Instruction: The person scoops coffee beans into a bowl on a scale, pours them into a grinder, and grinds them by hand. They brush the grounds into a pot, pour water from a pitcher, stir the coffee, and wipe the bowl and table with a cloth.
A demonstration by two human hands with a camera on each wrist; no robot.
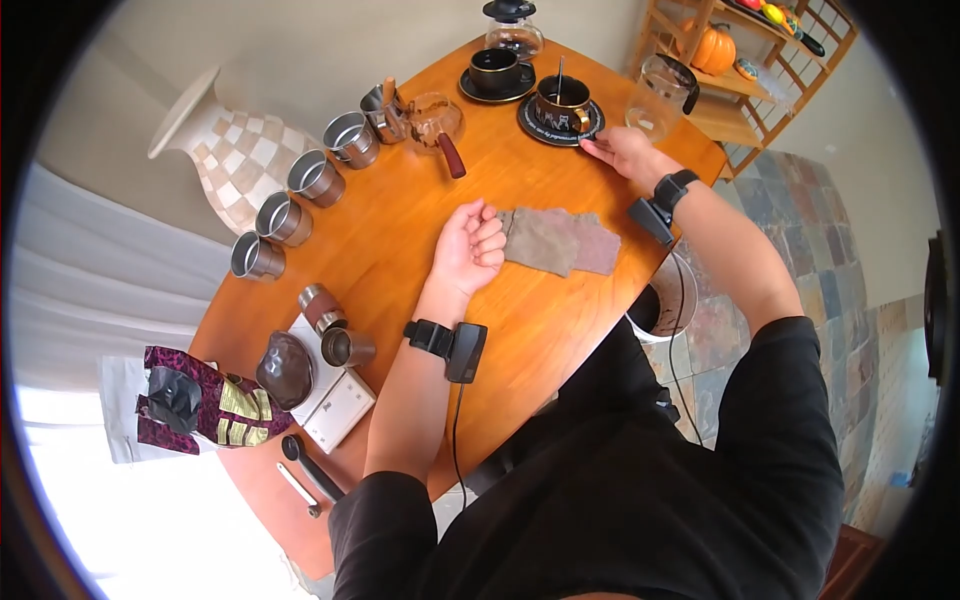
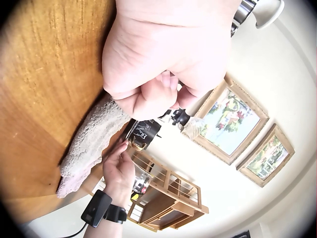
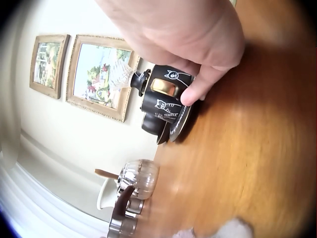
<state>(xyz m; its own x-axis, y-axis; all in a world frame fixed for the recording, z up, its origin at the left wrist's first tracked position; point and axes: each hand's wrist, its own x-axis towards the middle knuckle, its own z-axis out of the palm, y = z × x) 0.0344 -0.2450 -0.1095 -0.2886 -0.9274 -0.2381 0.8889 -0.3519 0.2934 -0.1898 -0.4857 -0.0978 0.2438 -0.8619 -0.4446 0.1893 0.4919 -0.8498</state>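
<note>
At the table's far right, my right hand [image 1: 630, 155] pinches the rim of a black saucer [image 1: 536, 130] with white lettering. On that saucer stands a black cup [image 3: 168, 105] with white cat drawings and a gold handle; a spoon [image 1: 560, 75] sticks up out of it. The thumb [image 3: 190, 95] lies on the saucer's edge, while the other fingers are partly hidden behind it. My left hand [image 1: 468, 250] is curled into a loose fist at the left edge of the folded grey-brown cloths [image 1: 545, 242], with nothing visible in it.
Behind are a second black cup [image 1: 495, 72] and a lidded glass pot [image 1: 515, 40]. A glass carafe [image 1: 655, 100] stands right of my right hand. Leftward are a glass pot with a brown handle [image 1: 452, 157], several metal cups [image 1: 317, 180], and a white scale [image 1: 338, 412].
</note>
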